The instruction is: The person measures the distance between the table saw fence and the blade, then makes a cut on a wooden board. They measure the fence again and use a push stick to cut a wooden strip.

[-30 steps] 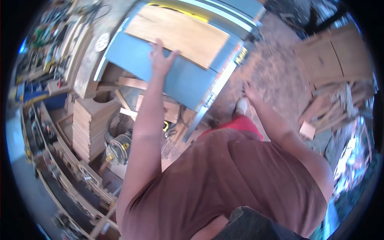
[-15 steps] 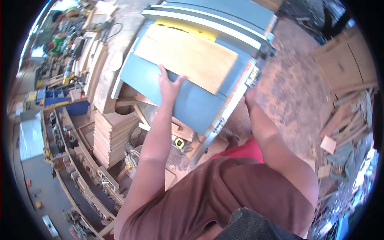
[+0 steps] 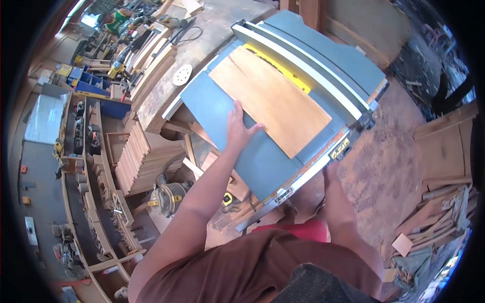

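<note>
A flat, light-brown wooden board [image 3: 273, 101] lies on the grey top of a table saw [image 3: 212, 108], alongside a yellow insert plate [image 3: 278, 68] and the long pale fence [image 3: 313, 68]. My left hand [image 3: 242, 129] rests on the saw top with fingers and thumb spread, its fingertips at the board's near long edge. At the saw's front rail [image 3: 308, 174], beside a yellow-and-black label, is my right hand [image 3: 331, 167]. Its fingers are hidden below the rail, so what it touches there does not show.
A worktable [image 3: 202, 45] with tools and wood strips adjoins the saw at upper left. Stacked boards [image 3: 146, 156], a shop vacuum [image 3: 166, 198] and a tape measure [image 3: 228, 198] sit below. Shelving runs down the left. Scrap wood [image 3: 434, 217] is piled right. Another person is far upper left.
The camera view has shifted, so the saw and board appear lower and further right. My left hand stays beside the board's near edge, and my right hand stays at the front rail.
</note>
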The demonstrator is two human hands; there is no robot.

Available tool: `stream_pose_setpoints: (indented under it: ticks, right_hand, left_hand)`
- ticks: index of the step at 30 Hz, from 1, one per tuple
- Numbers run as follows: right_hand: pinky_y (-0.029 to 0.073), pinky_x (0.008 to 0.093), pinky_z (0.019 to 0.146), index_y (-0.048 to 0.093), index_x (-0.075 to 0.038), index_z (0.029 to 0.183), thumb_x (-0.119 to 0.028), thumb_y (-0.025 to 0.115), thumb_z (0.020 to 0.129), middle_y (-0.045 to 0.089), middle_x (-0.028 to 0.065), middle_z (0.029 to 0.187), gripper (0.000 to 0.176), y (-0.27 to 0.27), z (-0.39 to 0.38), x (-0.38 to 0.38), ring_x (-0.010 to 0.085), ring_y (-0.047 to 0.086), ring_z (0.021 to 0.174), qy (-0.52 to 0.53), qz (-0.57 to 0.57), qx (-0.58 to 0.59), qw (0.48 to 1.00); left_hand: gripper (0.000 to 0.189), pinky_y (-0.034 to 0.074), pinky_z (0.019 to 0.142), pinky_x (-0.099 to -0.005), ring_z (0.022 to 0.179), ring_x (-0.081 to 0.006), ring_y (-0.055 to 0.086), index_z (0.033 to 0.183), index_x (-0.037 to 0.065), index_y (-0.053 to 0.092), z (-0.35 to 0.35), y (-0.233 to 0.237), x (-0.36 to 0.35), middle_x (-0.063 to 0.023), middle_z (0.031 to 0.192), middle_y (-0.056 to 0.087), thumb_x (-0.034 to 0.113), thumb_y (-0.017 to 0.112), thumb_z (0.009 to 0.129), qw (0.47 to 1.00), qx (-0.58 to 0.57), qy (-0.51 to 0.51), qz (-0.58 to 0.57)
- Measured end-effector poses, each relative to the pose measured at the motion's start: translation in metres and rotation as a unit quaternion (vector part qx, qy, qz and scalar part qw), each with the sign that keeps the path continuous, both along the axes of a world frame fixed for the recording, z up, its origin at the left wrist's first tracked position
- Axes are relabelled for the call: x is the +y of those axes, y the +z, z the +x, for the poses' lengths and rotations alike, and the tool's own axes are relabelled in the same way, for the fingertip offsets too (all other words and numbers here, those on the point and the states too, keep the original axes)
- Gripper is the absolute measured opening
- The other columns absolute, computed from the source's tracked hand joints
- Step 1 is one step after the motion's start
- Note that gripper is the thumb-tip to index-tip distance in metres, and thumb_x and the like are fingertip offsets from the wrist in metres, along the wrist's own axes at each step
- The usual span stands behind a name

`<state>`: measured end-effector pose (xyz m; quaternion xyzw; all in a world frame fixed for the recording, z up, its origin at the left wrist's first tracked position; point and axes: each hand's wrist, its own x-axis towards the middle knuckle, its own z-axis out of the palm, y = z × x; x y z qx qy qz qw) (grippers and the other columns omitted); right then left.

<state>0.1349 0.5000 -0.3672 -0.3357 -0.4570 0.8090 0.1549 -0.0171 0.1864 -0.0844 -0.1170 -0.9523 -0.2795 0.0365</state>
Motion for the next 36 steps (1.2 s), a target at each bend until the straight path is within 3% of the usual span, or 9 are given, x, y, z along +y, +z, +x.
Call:
stream_pose_setpoints:
  ticks: [7, 12, 14, 19, 21, 22, 24, 35, 36]
  right_hand:
    - [0.033, 0.0457, 0.105, 0.039, 0.003, 0.136, -0.018, 0.052, 0.093, 0.051, 0.0232, 0.130, 0.050, -0.022, 0.041, -0.058, 0.0379, 0.048, 0.119, 0.053, 0.395, -0.144, 0.906]
    - [0.042, 0.0429, 0.094, 0.046, 0.002, 0.131, -0.021, 0.049, 0.093, 0.055, 0.0237, 0.119, 0.045, 0.001, 0.016, -0.011, 0.0339, 0.054, 0.111, 0.137, 0.061, -0.060, 0.987]
    - [0.049, 0.0396, 0.066, 0.055, 0.001, 0.119, -0.022, 0.049, 0.093, 0.062, 0.0151, 0.096, 0.035, -0.021, 0.044, -0.068, 0.0249, 0.061, 0.083, -0.074, 0.474, -0.085, 0.874]
    - [0.049, 0.0380, 0.078, 0.051, 0.002, 0.125, -0.019, 0.047, 0.093, 0.063, 0.0149, 0.106, 0.039, -0.024, 0.001, 0.017, 0.0250, 0.061, 0.094, 0.199, 0.123, -0.199, 0.952]
    - [0.047, 0.0373, 0.088, 0.049, 0.004, 0.128, -0.019, 0.046, 0.096, 0.060, 0.0190, 0.115, 0.040, -0.038, 0.016, -0.016, 0.0272, 0.058, 0.104, 0.007, 0.372, -0.102, 0.923]
    - [0.051, 0.0447, 0.071, 0.048, 0.003, 0.120, -0.014, 0.044, 0.095, 0.061, 0.0154, 0.088, 0.030, -0.040, 0.034, -0.013, 0.0321, 0.061, 0.081, 0.045, 0.670, -0.097, 0.735]
    - [0.044, 0.0326, 0.048, 0.051, -0.006, 0.114, -0.020, 0.044, 0.098, 0.055, 0.0060, 0.068, 0.023, -0.064, 0.051, -0.038, 0.0141, 0.053, 0.056, 0.120, 0.293, -0.073, 0.946]
    - [0.044, 0.0310, 0.052, 0.056, -0.001, 0.116, -0.018, 0.043, 0.099, 0.058, 0.0094, 0.075, 0.028, -0.051, 0.006, 0.025, 0.0167, 0.054, 0.059, 0.306, 0.282, -0.236, 0.878]
    - [0.044, 0.0338, 0.053, 0.061, 0.002, 0.102, -0.020, 0.039, 0.098, 0.061, 0.0081, 0.081, 0.031, -0.050, -0.023, 0.025, 0.0174, 0.057, 0.063, 0.192, 0.084, -0.179, 0.961]
  left_hand:
    - [0.116, 0.017, 0.117, -0.0430, 0.141, -0.0337, 0.028, 0.146, -0.010, 0.014, 0.003, 0.010, 0.001, -0.0272, 0.151, 0.027, 0.044, 0.081, 0.069, 0.999, -0.031, 0.015, -0.007]
    - [0.115, 0.017, 0.117, -0.0442, 0.142, -0.0359, 0.026, 0.146, -0.010, 0.014, 0.003, 0.003, -0.001, -0.0286, 0.150, 0.027, 0.043, 0.081, 0.070, 1.000, -0.003, -0.003, -0.007]
    - [0.114, 0.017, 0.117, -0.0446, 0.142, -0.0366, 0.026, 0.146, -0.011, 0.014, 0.004, -0.003, -0.005, -0.0293, 0.150, 0.027, 0.043, 0.080, 0.070, 1.000, 0.023, -0.018, -0.004]
    - [0.111, 0.017, 0.117, -0.0455, 0.141, -0.0376, 0.027, 0.145, -0.013, 0.016, -0.004, -0.009, -0.009, -0.0311, 0.149, 0.027, 0.045, 0.078, 0.072, 0.999, 0.017, -0.029, 0.013]
    - [0.112, 0.017, 0.117, -0.0458, 0.141, -0.0372, 0.027, 0.145, -0.012, 0.016, 0.002, -0.014, -0.009, -0.0307, 0.149, 0.027, 0.048, 0.077, 0.073, 0.999, 0.025, -0.026, 0.013]
    - [0.113, 0.017, 0.116, -0.0458, 0.141, -0.0367, 0.027, 0.145, -0.012, 0.016, -0.003, -0.012, -0.008, -0.0305, 0.150, 0.027, 0.049, 0.077, 0.073, 0.999, 0.024, -0.023, 0.009]
    - [0.113, 0.017, 0.117, -0.0457, 0.141, -0.0361, 0.027, 0.145, -0.011, 0.016, -0.004, -0.002, -0.006, -0.0303, 0.150, 0.026, 0.050, 0.077, 0.073, 0.999, 0.027, -0.021, 0.014]
    - [0.114, 0.017, 0.117, -0.0445, 0.141, -0.0346, 0.027, 0.146, -0.011, 0.015, 0.009, 0.001, 0.000, -0.0300, 0.150, 0.026, 0.050, 0.077, 0.072, 1.000, 0.003, -0.001, 0.022]
    - [0.114, 0.017, 0.117, -0.0444, 0.142, -0.0344, 0.027, 0.146, -0.010, 0.015, 0.008, 0.004, 0.000, -0.0296, 0.150, 0.026, 0.050, 0.077, 0.072, 1.000, -0.006, -0.007, 0.022]
